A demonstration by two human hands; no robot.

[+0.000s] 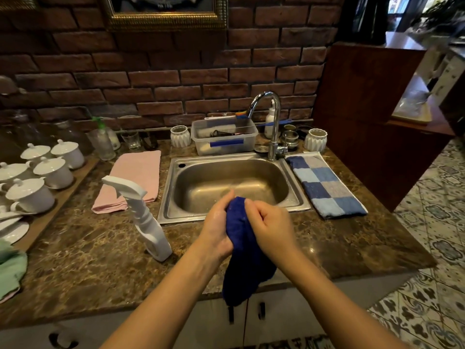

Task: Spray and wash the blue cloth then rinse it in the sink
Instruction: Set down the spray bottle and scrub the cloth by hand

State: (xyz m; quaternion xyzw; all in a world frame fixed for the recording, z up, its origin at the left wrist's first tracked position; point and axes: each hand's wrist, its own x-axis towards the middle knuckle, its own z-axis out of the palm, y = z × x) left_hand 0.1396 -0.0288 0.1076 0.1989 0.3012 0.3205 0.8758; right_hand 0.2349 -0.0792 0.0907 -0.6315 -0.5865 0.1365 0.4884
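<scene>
- While its lower end hangs down past the counter point(100, 248) edge, the blue cloth point(241, 260) is bunched at its top between both hands, over the near rim of the sink point(171, 197).
- The left hand point(217, 222) curls round the cloth's left side.
- The right hand point(270, 222) grips its right side (knuckles up).
- A white spray bottle point(143, 217) stands on the counter left of the sink, near a pink cloth point(136, 177).
- A checked towel point(324, 185) lies right of the sink.
</scene>
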